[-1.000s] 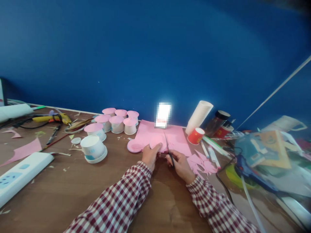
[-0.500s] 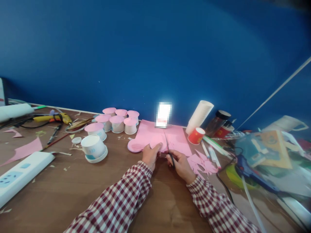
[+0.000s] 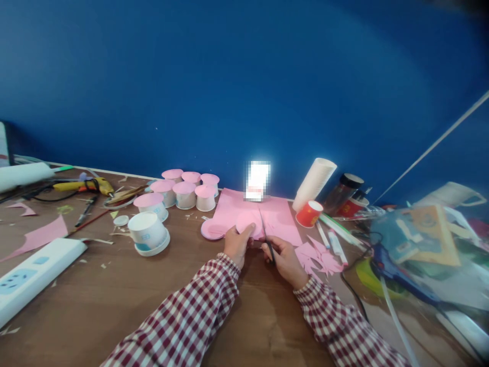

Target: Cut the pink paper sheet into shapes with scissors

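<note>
My left hand (image 3: 236, 245) pinches a rounded piece of pink paper (image 3: 247, 223) over a larger pink sheet (image 3: 280, 216) on the brown table (image 3: 95, 295). Close beside it, my right hand (image 3: 284, 260) is closed round the dark handles of a pair of scissors (image 3: 264, 232), whose blades point away from me into the pink paper. Both wrists wear red-and-white checked sleeves. A pink paper disc (image 3: 211, 229) lies just left of my left hand.
Several white cups capped with pink discs (image 3: 183, 191) stand at the back left, and an upturned white cup (image 3: 147, 230) nearer. A white power strip (image 3: 30, 275) lies at far left. A red cup (image 3: 308, 213), cup stack (image 3: 315, 183), markers, pink scraps (image 3: 317, 257) and a blue glue gun (image 3: 389, 270) crowd the right.
</note>
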`<state>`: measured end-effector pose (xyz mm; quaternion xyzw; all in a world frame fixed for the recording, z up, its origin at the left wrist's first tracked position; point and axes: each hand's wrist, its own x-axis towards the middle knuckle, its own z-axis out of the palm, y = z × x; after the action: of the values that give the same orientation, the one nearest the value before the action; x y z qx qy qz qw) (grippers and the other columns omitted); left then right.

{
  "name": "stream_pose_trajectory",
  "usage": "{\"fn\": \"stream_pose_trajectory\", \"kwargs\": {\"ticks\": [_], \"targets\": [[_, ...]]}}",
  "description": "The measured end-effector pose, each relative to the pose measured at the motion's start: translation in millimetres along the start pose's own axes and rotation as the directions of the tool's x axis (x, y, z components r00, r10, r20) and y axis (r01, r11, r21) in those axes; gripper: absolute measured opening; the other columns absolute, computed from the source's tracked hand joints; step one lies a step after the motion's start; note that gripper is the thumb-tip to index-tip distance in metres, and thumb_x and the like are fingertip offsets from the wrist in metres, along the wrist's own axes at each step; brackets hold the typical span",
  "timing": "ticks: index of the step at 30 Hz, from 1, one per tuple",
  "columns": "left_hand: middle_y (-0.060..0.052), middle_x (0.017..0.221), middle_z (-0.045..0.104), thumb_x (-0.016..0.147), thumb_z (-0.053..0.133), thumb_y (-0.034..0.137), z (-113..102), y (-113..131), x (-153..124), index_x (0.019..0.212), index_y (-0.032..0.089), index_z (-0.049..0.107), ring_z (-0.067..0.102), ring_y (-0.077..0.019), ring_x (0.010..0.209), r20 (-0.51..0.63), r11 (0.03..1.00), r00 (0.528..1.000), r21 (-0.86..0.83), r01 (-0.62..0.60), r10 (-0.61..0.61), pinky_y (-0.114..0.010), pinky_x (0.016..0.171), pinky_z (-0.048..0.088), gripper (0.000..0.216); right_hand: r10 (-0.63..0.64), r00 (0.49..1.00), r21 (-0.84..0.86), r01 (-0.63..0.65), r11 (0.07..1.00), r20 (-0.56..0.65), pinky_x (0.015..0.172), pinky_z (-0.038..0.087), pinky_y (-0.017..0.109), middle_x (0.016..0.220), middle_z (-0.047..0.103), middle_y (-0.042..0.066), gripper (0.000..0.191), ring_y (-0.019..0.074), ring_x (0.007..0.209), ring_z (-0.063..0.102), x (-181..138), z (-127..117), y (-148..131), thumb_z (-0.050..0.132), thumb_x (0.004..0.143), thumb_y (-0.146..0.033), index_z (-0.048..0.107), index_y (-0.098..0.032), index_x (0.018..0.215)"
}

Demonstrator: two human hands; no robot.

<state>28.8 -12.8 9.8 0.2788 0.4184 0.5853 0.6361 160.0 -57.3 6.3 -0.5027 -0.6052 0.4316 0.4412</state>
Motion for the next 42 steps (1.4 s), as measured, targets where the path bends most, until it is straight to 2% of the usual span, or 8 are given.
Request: {"fn": "stream_pose_trajectory", "kwargs": {"ticks": [6,31,37,42], "targets": [[0.005,0.045,0.047,0.058,0.075,0.033,-3.0,-2.8,2.7,0.061,0.014,0.054,0.041,-0.0066,0.039,0.028,0.998,0.999,0.059,-0.038,0.037,-0.021,0.039,0.031,0.029,0.006,1.000,0.007,-0.006,1.000,0.006,0.047,0.039,0.022,0.055,0.050,-0.004,0.034,0.0105,0.050,0.046,1.0,0.4,-1.8,0.060,0.080,-0.041,0.062,-0.013,0.098],[0.005,0.049,0.048,0.061,0.072,0.029,-2.9,-1.3,1.2,0.069,0.013,0.055,0.040,-0.0058,0.041,0.041,0.998,0.999,0.065,-0.023,0.021,-0.020,0.040,0.032,0.025,0.001,1.000,-0.013,-0.001,1.000,0.009,0.048,0.038,0.021,0.056,0.049,-0.004,0.029,0.0100,0.051,0.046,0.4,0.4,-3.2,0.056,0.083,-0.038,0.062,-0.013,0.098],[0.005,0.050,0.049,0.058,0.075,0.027,-1.1,1.5,-0.2,0.070,0.013,0.056,0.040,-0.0054,0.042,0.014,1.000,1.000,0.000,0.019,-0.019,-0.019,0.039,0.033,0.027,0.024,1.000,-0.015,-0.024,1.000,-0.006,0.048,0.038,0.022,0.055,0.051,-0.003,0.028,0.0099,0.049,0.047,1.7,0.3,-4.5,0.056,0.083,-0.038,0.062,-0.013,0.094],[0.004,0.056,0.054,0.055,0.079,0.026,-0.7,5.2,-1.3,0.075,0.012,0.058,0.045,-0.0049,0.046,0.051,0.988,0.997,-0.141,0.058,-0.051,-0.017,0.040,0.036,0.032,0.044,0.994,0.041,-0.041,0.998,-0.095,0.050,0.042,0.023,0.057,0.053,-0.004,0.036,0.0115,0.052,0.051,2.7,1.7,-4.0,0.057,0.081,-0.037,0.052,-0.015,0.109]]}}
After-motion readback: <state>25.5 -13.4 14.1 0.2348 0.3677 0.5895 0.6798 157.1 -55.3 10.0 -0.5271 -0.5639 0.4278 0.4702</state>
